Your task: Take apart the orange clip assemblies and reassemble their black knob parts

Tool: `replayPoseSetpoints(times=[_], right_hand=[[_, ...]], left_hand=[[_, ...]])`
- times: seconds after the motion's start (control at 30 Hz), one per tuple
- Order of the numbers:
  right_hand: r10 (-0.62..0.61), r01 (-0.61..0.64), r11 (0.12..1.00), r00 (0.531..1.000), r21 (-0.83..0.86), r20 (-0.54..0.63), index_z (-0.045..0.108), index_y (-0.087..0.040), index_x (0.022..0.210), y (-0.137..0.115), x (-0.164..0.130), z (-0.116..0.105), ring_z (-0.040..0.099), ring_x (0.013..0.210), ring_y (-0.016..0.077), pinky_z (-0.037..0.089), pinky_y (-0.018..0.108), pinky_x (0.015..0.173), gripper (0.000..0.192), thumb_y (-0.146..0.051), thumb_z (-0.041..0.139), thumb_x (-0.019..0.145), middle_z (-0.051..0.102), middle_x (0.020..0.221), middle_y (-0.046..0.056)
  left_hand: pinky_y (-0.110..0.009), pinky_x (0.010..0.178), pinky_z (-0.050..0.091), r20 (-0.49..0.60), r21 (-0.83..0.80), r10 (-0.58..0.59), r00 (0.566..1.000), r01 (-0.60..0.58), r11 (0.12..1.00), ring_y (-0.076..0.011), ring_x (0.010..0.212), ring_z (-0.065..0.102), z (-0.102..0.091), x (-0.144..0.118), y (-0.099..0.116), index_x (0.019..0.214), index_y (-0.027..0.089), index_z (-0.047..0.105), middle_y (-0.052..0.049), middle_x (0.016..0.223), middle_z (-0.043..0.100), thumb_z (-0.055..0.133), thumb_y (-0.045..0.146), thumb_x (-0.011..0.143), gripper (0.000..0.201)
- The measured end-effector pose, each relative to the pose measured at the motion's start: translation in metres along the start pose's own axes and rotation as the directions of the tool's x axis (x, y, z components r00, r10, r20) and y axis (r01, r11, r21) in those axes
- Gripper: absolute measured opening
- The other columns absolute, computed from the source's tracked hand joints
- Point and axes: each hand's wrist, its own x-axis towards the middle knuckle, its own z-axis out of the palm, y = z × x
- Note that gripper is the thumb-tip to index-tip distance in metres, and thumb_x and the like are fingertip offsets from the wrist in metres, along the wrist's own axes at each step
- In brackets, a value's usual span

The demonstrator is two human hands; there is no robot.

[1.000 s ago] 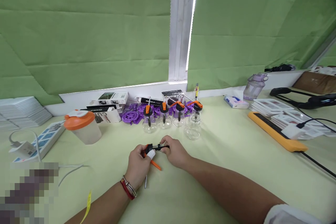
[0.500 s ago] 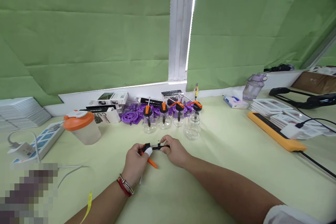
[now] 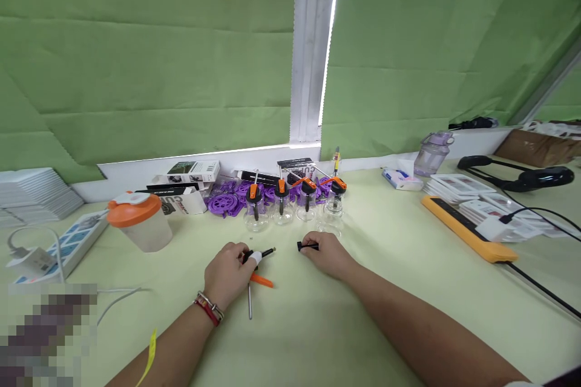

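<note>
The left hand (image 3: 227, 272) is gripping a black-and-orange tool (image 3: 258, 265) low over the worktop (image 3: 318, 326), its metal tip pointing right. The right hand (image 3: 327, 254) is pinching a small black cap (image 3: 305, 246) just apart from that tip. Four glass bottles (image 3: 293, 208) are standing close behind both hands.

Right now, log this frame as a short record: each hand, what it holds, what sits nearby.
left hand: grips a black and orange sprayer head, metal tube pointing down toward the wrist
right hand: pinches a small black part, apart from the sprayer head
behind hands: row of clear glass bottles with orange tops
left of bottles: orange-lidded cup
surface: pale green table
</note>
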Motion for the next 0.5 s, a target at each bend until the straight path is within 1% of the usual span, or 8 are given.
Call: replayPoseSetpoints(times=[0.03, 0.1, 0.17, 0.2, 0.27, 0.37, 0.43, 0.5], right_hand=[[-0.003, 0.004, 1.000, 1.000, -0.030, 0.004, 0.063, -0.021, 0.080, -0.001, 0.000, -0.002, 0.056, 0.067, 0.0156, 0.037, 0.025, 0.059, 0.012, -0.028, 0.055, 0.075, 0.064, 0.075, 0.002], [-0.010, 0.010, 0.995, 1.000, -0.102, 0.005, 0.064, -0.022, 0.079, -0.004, -0.001, -0.004, 0.055, 0.066, 0.0154, 0.036, 0.025, 0.057, 0.013, -0.029, 0.055, 0.075, 0.065, 0.075, 0.002], [-0.010, 0.010, 0.987, 1.000, -0.159, 0.005, 0.065, -0.022, 0.079, -0.007, -0.001, -0.005, 0.054, 0.065, 0.0150, 0.034, 0.024, 0.056, 0.013, -0.030, 0.055, 0.075, 0.065, 0.074, 0.002], [-0.007, 0.008, 0.985, 1.000, -0.175, 0.008, 0.065, -0.022, 0.079, -0.008, -0.001, -0.006, 0.054, 0.065, 0.0149, 0.034, 0.024, 0.055, 0.014, -0.031, 0.055, 0.075, 0.065, 0.075, 0.002], [0.001, 0.002, 0.982, 1.000, -0.191, 0.014, 0.065, -0.022, 0.080, -0.009, -0.002, -0.008, 0.054, 0.066, 0.0146, 0.033, 0.023, 0.054, 0.015, -0.032, 0.055, 0.076, 0.065, 0.076, 0.002], [0.019, -0.014, 0.977, 1.000, -0.211, 0.022, 0.064, -0.021, 0.078, -0.011, -0.004, -0.013, 0.054, 0.066, 0.0147, 0.032, 0.023, 0.052, 0.016, -0.034, 0.054, 0.076, 0.065, 0.076, 0.003], [0.026, -0.018, 0.975, 0.999, -0.222, 0.032, 0.064, -0.021, 0.077, -0.012, -0.005, -0.016, 0.054, 0.066, 0.0147, 0.032, 0.023, 0.052, 0.017, -0.035, 0.055, 0.075, 0.065, 0.077, 0.003], [0.032, -0.022, 0.974, 0.999, -0.227, 0.040, 0.064, -0.022, 0.077, -0.012, -0.005, -0.019, 0.054, 0.065, 0.0144, 0.031, 0.023, 0.051, 0.018, -0.036, 0.055, 0.075, 0.065, 0.078, 0.002]], left_hand=[[-0.027, 0.054, 0.038, -0.008, 0.007, 0.044, 0.999, -0.044, 0.999, -0.0204, 0.071, 0.058, 0.000, 0.003, -0.002, 0.074, 0.024, 0.065, -0.004, 0.081, 0.064, 0.050, 0.045, 0.076, 0.026], [-0.031, 0.072, 0.044, -0.018, -0.014, 0.152, 0.988, -0.152, 0.988, -0.0222, 0.087, 0.059, 0.001, 0.010, -0.009, 0.082, 0.022, 0.066, -0.006, 0.094, 0.065, 0.042, 0.044, 0.082, 0.032], [-0.036, 0.090, 0.039, -0.005, -0.030, 0.237, 0.971, -0.237, 0.971, -0.0239, 0.105, 0.054, 0.004, 0.017, -0.016, 0.097, 0.020, 0.064, -0.008, 0.113, 0.061, 0.038, 0.041, 0.085, 0.036], [-0.040, 0.095, 0.036, 0.021, -0.024, 0.256, 0.966, -0.255, 0.967, -0.0246, 0.112, 0.049, 0.005, 0.019, -0.019, 0.105, 0.020, 0.062, -0.009, 0.122, 0.056, 0.036, 0.041, 0.086, 0.038], [-0.045, 0.099, 0.031, 0.105, -0.006, 0.276, 0.955, -0.277, 0.961, -0.0254, 0.120, 0.044, 0.007, 0.022, -0.022, 0.115, 0.021, 0.057, -0.008, 0.131, 0.050, 0.034, 0.042, 0.088, 0.041], [-0.047, 0.099, 0.031, 0.225, -0.001, 0.340, 0.913, -0.349, 0.937, -0.0248, 0.122, 0.042, 0.006, 0.020, -0.020, 0.116, 0.025, 0.055, -0.005, 0.130, 0.052, 0.032, 0.043, 0.089, 0.040], [-0.046, 0.100, 0.031, 0.266, -0.017, 0.387, 0.883, -0.397, 0.917, -0.0243, 0.122, 0.041, 0.003, 0.017, -0.016, 0.116, 0.026, 0.055, -0.004, 0.129, 0.053, 0.031, 0.043, 0.090, 0.040], [-0.044, 0.100, 0.031, 0.295, -0.043, 0.413, 0.862, -0.420, 0.907, -0.0238, 0.122, 0.042, 0.000, 0.013, -0.011, 0.118, 0.024, 0.054, -0.005, 0.129, 0.053, 0.030, 0.043, 0.090, 0.041]])
